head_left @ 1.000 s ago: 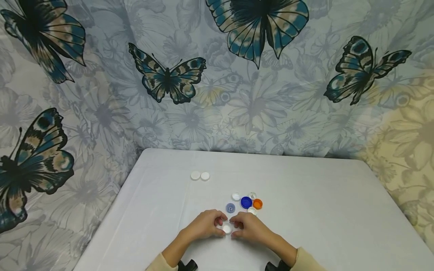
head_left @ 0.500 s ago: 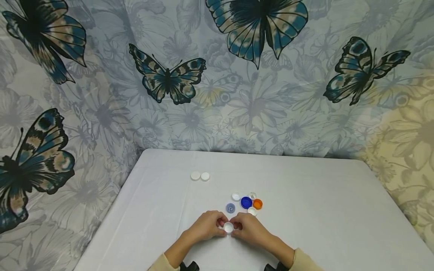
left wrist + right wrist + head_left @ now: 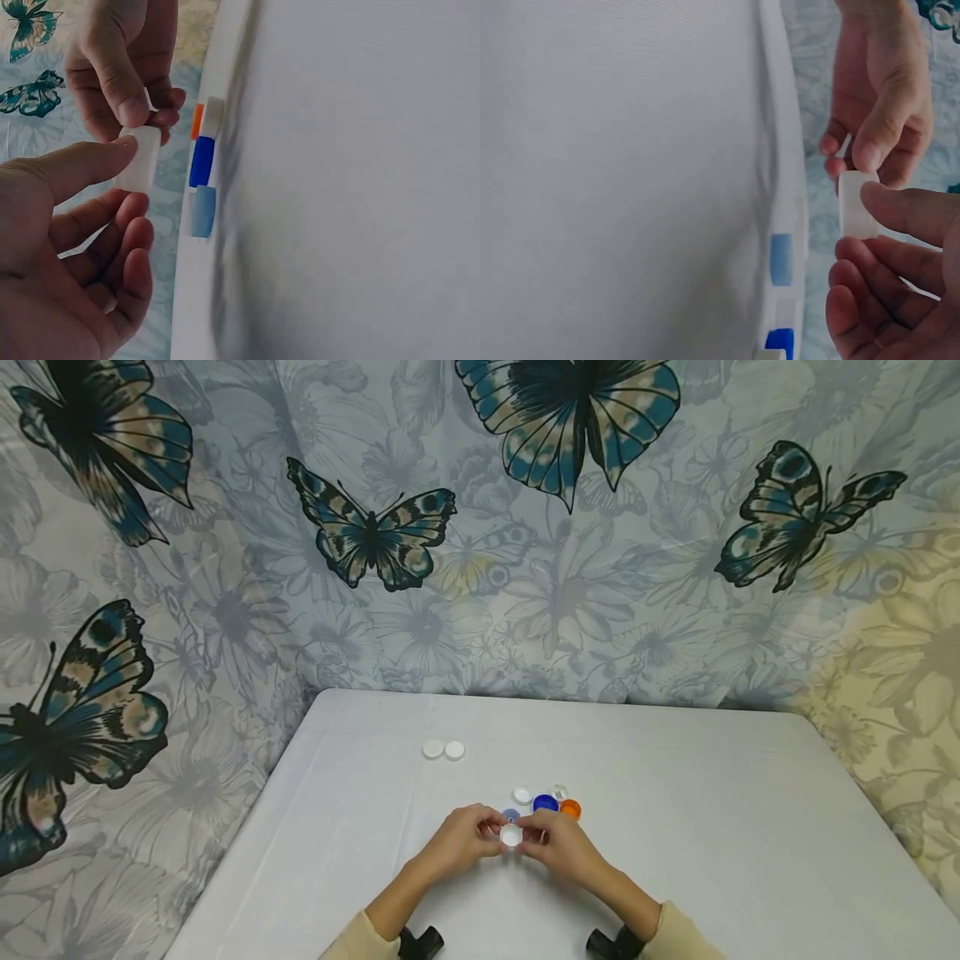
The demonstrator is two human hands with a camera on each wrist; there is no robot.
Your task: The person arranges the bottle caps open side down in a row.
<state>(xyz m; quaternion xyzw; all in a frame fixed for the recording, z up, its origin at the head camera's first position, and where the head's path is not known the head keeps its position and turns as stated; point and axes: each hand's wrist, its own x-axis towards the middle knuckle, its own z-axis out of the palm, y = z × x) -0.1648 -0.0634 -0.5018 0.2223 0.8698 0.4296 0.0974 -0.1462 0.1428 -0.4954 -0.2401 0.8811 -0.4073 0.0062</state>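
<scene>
White cap (image 3: 511,836) was up off the table (image 3: 712,793), shared by left hand (image 3: 463,843) and right hand (image 3: 566,850)
Both hands had it pinched, thumbs and fingers parted just enough to fit it — from the head view it partly covered the pale blue cap (image 3: 512,816), with the dark blue cap (image 3: 545,803) and orange cap (image 3: 571,810) nearby. Looked to me like the holding-up step, not yet a set-down; I'd say the next move called for an even grip from both sides — nothing jerky.
</scene>
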